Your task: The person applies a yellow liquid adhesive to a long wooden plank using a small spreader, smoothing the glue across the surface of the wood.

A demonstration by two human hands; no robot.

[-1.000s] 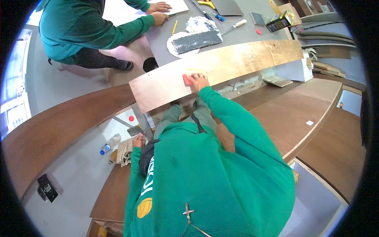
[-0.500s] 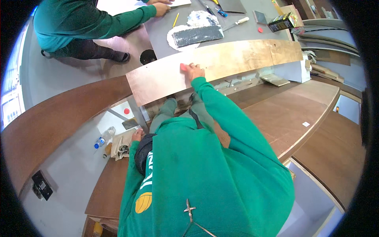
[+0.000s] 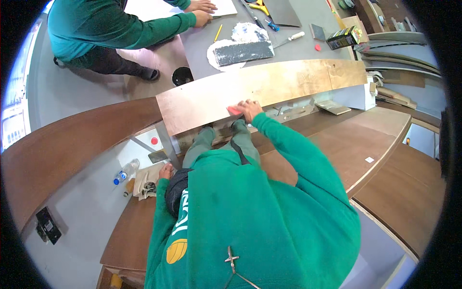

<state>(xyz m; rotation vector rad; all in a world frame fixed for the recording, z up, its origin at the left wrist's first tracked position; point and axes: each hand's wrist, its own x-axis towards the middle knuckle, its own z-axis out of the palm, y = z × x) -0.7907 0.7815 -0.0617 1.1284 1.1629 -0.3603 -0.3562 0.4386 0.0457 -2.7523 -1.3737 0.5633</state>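
Observation:
My right hand is closed on a small flat red piece, whose exact kind I cannot make out. Both are at the near edge of a long pale wooden panel, which spans the gap in front of my legs. Down at my left side, my left hand is near a folded beige cloth or bag and a small grey plate. Its fingers are too small and partly hidden to judge.
Beyond the panel, a grey table bears a black-faced float on white powder, a pencil, a putty knife and a dark can. A co-worker leans over its far left. Plastic bottles lie left; brown boards extend right.
My right hand and the red piece have moved right and toward me, from the panel's face to its near edge. The whole view has shifted slightly. The co-worker's hands have moved a little.

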